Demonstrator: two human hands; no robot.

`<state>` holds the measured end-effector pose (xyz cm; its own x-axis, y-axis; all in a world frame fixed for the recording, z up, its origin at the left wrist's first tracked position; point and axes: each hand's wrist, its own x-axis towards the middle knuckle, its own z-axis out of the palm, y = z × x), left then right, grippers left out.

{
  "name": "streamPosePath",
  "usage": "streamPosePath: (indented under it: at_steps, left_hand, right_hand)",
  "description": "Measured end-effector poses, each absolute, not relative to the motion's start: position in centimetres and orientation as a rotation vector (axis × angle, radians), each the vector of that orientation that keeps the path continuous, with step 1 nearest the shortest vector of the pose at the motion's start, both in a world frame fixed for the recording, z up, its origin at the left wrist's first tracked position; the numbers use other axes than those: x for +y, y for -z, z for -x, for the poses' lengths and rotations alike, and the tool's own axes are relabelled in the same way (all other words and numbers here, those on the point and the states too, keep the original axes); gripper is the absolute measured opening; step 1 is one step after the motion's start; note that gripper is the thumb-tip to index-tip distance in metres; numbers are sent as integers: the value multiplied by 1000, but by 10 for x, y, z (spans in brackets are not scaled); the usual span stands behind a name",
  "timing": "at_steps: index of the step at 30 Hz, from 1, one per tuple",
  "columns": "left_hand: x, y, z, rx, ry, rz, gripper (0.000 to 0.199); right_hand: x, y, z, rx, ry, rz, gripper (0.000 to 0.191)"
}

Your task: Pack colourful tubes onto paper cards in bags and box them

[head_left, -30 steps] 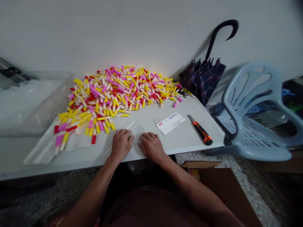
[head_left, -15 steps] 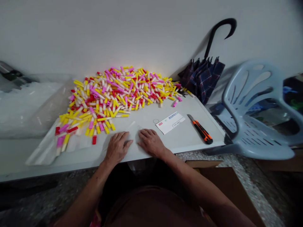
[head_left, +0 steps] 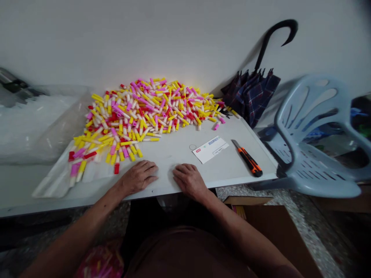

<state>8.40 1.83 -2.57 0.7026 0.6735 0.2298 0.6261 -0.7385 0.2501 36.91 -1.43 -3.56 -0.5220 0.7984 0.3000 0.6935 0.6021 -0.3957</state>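
My left hand (head_left: pixel 140 176) rests on the white table (head_left: pixel 171 146) near its front edge, fingers stretched and thumb apart. Across a short gap, my right hand (head_left: pixel 189 179) lies with its fingers slightly bent on the surface. Nothing shows in either hand. Behind them spreads a heap of small plastic tubes (head_left: pixel 150 110) with yellow, pink, red and whitish parts. To the right of my right hand are a thin ring like a rubber band (head_left: pixel 193 147), a white printed card (head_left: pixel 210 150) and an orange-and-black utility knife (head_left: pixel 247 159), blade out.
A large clear plastic bag (head_left: pixel 37 127) with whitish contents stands at the left. A folded plaid umbrella (head_left: pixel 255 94) leans on the wall, beside a light blue plastic chair (head_left: pixel 311 154). An open cardboard box (head_left: pixel 278 227) is below the table at the right.
My left hand has turned flatter, its forearm swinging out to the left. The hands are slightly farther apart. Clear film edges seen between them before no longer show plainly. The view has shifted slightly.
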Motion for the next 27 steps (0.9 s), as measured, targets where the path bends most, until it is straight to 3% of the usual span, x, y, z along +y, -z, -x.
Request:
streamPosePath:
  at_steps: [6, 10, 15, 20, 27]
  left_hand:
    - [9, 20, -150, 1725, -323, -2618, 19]
    - [6, 23, -175, 1886, -328, -2453, 13]
    - [13, 20, -174, 1885, -321, -2287, 4]
    - [12, 23, -175, 1773, -406, -2335, 11]
    - [2, 49, -173, 1671, -969, -2214, 16]
  right_hand:
    - [-27, 41, -364, -2359, -258, 1225, 27]
    - [-27, 41, -364, -2360, -263, 1212, 28]
    - [-26, 40, -366, -2359, -262, 1228, 30]
    - [-29, 42, -360, -2340, -294, 1219, 31]
    - [1, 31, -420, -1966, -526, 1262, 36]
